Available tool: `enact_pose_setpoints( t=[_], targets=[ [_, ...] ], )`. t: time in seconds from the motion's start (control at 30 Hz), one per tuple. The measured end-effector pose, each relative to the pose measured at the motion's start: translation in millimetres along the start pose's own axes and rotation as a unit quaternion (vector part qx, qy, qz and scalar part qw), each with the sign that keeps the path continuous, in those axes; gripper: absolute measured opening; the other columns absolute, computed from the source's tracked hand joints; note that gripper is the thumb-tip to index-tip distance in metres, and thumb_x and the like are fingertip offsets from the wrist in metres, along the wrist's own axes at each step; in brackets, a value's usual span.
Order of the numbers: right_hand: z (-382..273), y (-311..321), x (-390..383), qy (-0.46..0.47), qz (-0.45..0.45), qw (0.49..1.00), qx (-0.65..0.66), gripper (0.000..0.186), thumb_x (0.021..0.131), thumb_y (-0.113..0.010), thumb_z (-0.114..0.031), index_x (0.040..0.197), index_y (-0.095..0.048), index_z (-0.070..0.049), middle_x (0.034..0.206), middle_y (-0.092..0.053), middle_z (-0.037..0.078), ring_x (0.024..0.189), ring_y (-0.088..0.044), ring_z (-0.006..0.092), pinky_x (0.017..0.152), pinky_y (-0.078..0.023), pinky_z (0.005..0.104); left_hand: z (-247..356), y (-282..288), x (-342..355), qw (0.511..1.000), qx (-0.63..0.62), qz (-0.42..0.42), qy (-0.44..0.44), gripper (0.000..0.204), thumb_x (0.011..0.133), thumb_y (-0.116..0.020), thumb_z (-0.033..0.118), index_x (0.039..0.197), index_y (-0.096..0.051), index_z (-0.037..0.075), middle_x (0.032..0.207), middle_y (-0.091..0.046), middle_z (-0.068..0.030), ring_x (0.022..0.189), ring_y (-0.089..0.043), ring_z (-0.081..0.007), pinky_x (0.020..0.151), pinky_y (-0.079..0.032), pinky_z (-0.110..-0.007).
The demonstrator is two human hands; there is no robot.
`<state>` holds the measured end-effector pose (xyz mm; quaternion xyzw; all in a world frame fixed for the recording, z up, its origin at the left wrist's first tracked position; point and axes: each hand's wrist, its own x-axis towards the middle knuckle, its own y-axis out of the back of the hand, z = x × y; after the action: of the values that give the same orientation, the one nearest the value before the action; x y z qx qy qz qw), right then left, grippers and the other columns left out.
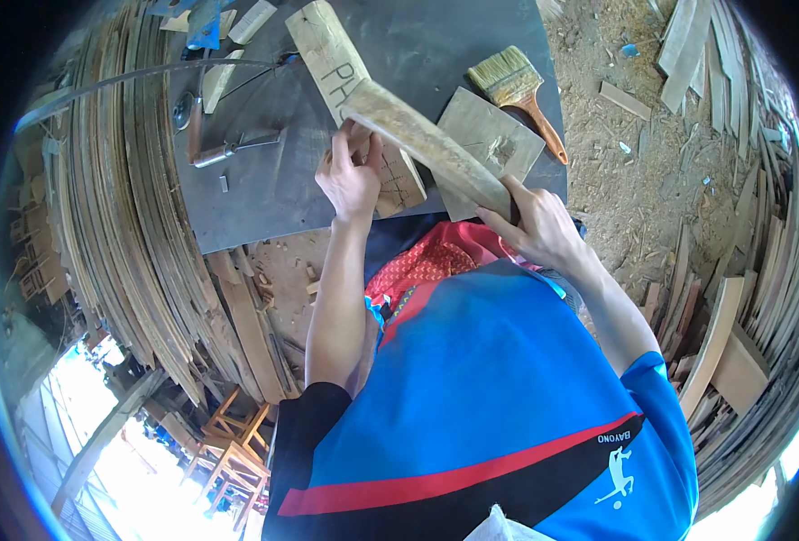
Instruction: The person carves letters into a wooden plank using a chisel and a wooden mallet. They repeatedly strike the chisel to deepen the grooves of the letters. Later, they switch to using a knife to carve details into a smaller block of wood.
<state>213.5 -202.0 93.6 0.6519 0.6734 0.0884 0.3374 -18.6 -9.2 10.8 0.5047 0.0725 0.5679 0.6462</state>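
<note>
A narrow wooden strip slants over the dark worktable, from upper left to lower right. My right hand is closed round its lower right end, thumb on the near side. At the other end my left hand grips the strip with bent fingers, their tips partly hidden by the wood. Beneath the strip lies a pale wooden board with dark handwritten marks. Close to my right hand, a thin square wooden piece lies partly under the strip. A paintbrush with a brown handle rests across that square's far edge.
The dark tabletop holds a metal-and-wood hand tool and a thin curved rod on the left. Small wood offcuts lie at the back. Stacked wooden strips line the left; more wood is piled right. Wooden stools stand lower left.
</note>
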Motion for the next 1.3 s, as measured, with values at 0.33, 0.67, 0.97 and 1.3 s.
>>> enact_pose_setpoints(
  t=[0.33, 0.67, 0.97, 1.3],
  targets=[
    [3.8, 14.7, -3.3, 0.026, 0.018, 0.997, -0.068, 0.046, 0.094, -0.075, -0.038, 0.116, -0.062, 0.0, 0.07, -0.067, 0.022, 0.066, -0.07, 0.0402, 0.061, -0.052, 0.0471, 4.5, -1.3, -0.8, 0.998, -0.046, 0.017, 0.025, 0.044, 0.081, -0.089, 0.015, 0.113, -0.06, 0.012, 0.076, -0.073, 0.0014, 0.055, -0.064, -0.0171, 0.057, -0.052, -0.032],
    [-0.7, 23.6, -1.4, 0.033, 0.018, 0.994, -0.106, 0.048, 0.093, -0.072, -0.042, 0.114, -0.061, 0.0, 0.068, -0.065, 0.023, 0.067, -0.068, 0.0433, 0.063, -0.052, 0.052, 1.6, -5.1, -0.5, 0.998, -0.054, 0.031, 0.02, 0.044, 0.077, -0.091, 0.012, 0.107, -0.059, 0.008, 0.083, -0.075, -0.0046, 0.063, -0.069, -0.0257, 0.059, -0.054, -0.038],
    [-2.8, 28.4, -4.8, 0.042, 0.009, 0.995, -0.088, 0.049, 0.095, -0.072, -0.042, 0.113, -0.061, 0.002, 0.067, -0.065, 0.023, 0.066, -0.069, 0.0441, 0.061, -0.052, 0.0513, -1.2, -6.2, -2.8, 0.998, -0.043, 0.026, 0.027, 0.048, 0.08, -0.088, 0.014, 0.115, -0.056, 0.01, 0.084, -0.075, -0.0013, 0.067, -0.071, -0.0262, 0.06, -0.055, -0.038],
    [-32.5, 27.5, -17.0, 0.029, 0.003, 1.0, -0.006, 0.048, 0.096, -0.074, -0.039, 0.109, -0.061, 0.006, 0.058, -0.058, 0.02, 0.057, -0.065, 0.0422, 0.055, -0.048, 0.0479, -0.8, -4.2, -4.7, 0.999, -0.044, 0.006, 0.029, 0.068, 0.074, -0.09, 0.01, 0.132, -0.054, 0.008, 0.085, -0.077, -0.0053, 0.074, -0.075, -0.0279, 0.065, -0.058, -0.037]
  ],
)
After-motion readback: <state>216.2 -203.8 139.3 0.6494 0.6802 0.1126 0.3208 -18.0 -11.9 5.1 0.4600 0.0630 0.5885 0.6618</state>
